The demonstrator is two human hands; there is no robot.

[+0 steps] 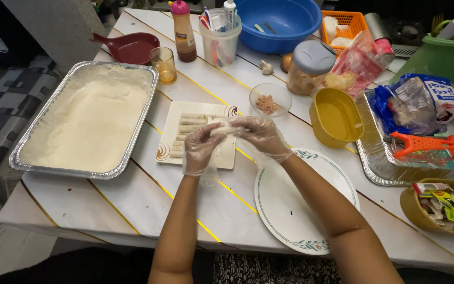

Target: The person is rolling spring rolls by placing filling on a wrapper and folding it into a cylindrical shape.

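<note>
Both my hands wear clear plastic gloves and meet over the table's middle. My left hand [199, 149] and my right hand [261, 137] hold a small pale roll of wrapper [224, 130] between their fingertips. Just beneath them lies a square white plate [227, 158] with several finished pale rolls [189, 126] laid side by side. A small glass bowl of pinkish filling [269, 98] stands just beyond my right hand. A round white plate with a green rim [295, 210] lies bare under my right forearm.
A large foil tray of pale wrappers [88, 118] fills the left side. Behind stand an amber glass [164, 64], red dish [130, 47], sauce bottle [184, 31], utensil tub [219, 37], blue basin [282, 21], lidded jar [310, 67], yellow container [334, 118], and a foil tray with an orange peeler [421, 144].
</note>
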